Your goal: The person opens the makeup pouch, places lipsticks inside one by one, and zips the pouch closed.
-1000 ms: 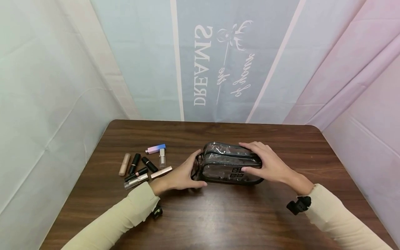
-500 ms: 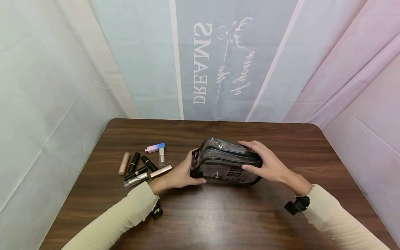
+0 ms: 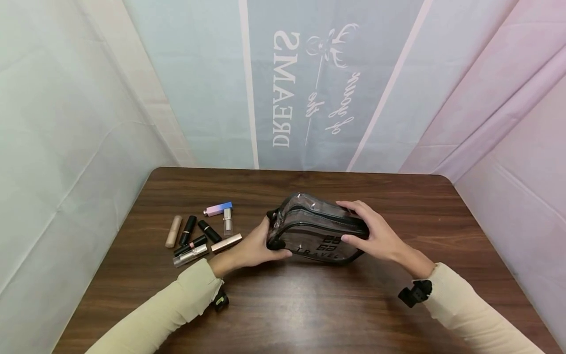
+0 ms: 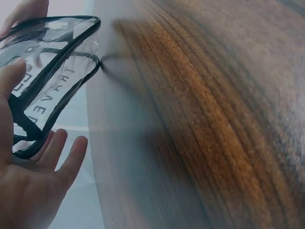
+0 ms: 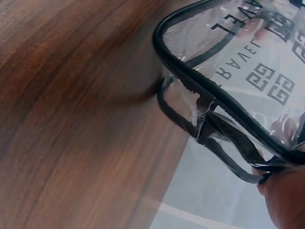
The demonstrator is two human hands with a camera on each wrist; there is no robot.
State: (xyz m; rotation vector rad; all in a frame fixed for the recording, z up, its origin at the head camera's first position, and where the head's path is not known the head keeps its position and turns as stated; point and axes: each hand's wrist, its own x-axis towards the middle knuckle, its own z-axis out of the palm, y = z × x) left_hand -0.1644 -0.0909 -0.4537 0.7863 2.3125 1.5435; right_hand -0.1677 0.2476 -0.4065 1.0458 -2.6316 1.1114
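Note:
A clear travel pouch [image 3: 316, 228] with black piping and a zipper across its top is held between both hands over the table. My left hand [image 3: 249, 248] grips its left end, thumb at the front lower corner; in the left wrist view the fingers of the left hand [image 4: 28, 191] reach beneath the pouch [image 4: 52, 95]. My right hand [image 3: 380, 231] clasps the right end, thumb on the printed front and fingers over the top. Through the clear walls of the pouch [image 5: 243, 67], the right wrist view shows TRAVEL lettering and a square logo. Nothing shows inside.
Left of the pouch, several lipstick tubes lie loose on the brown wooden table [image 3: 292, 314]: a pink-blue one [image 3: 218, 209], a beige one [image 3: 174, 231], black ones [image 3: 188, 230], a gold one [image 3: 226, 243] and a clear-and-silver one [image 3: 190, 255]. Curtains [image 3: 208, 98] hang around the table.
The pouch has tipped back so its printed front faces up more and TRAVEL reads clearly; its left end has risen. Both hands keep their grip, shifting slightly left.

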